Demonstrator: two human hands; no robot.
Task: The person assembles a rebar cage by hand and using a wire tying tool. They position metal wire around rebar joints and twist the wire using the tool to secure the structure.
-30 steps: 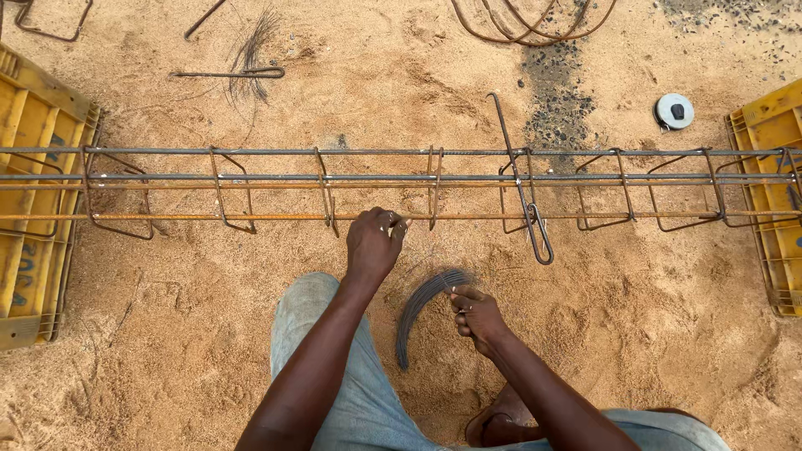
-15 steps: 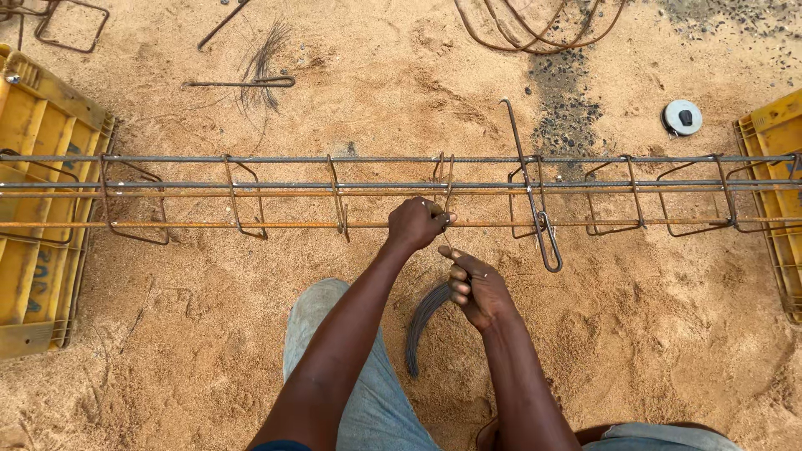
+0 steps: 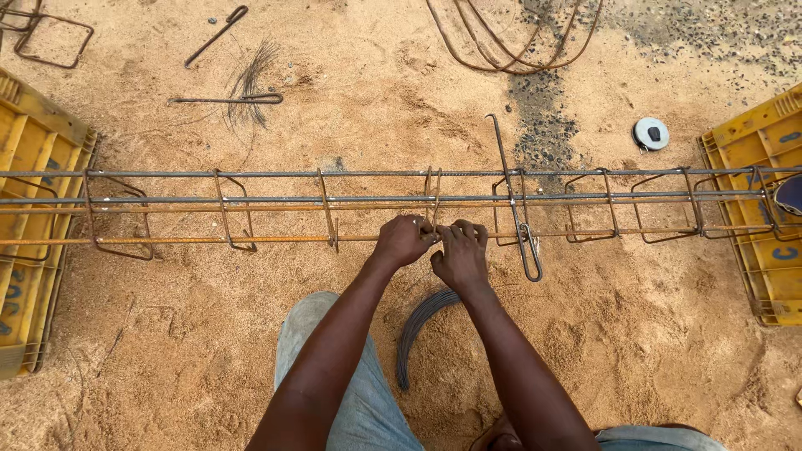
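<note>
A long rebar cage [image 3: 251, 200] of horizontal bars and square stirrups lies across the sand. Its ends rest on two yellow crates. My left hand [image 3: 403, 240] is closed around the near lower bar where a stirrup [image 3: 433, 196] crosses it. My right hand [image 3: 461, 255] touches it from the right, with fingers curled on the same joint. What the fingers pinch there is hidden. A curved bundle of thin dark tie wire [image 3: 418, 326] lies on the sand under my forearms, beside my knee in light trousers [image 3: 334, 392].
A bent steel hook bar [image 3: 516, 209] hangs on the cage just right of my hands. Yellow crates stand at left [image 3: 33, 250] and right [image 3: 756, 250]. A round tape measure [image 3: 651, 133], loose rods [image 3: 225, 98], a spare stirrup [image 3: 54, 38] and coiled wire [image 3: 518, 42] lie beyond.
My right hand rose from the wire bundle on the sand to the cage and met my left hand. My left hand shifted right along the near bar to the stirrup.
</note>
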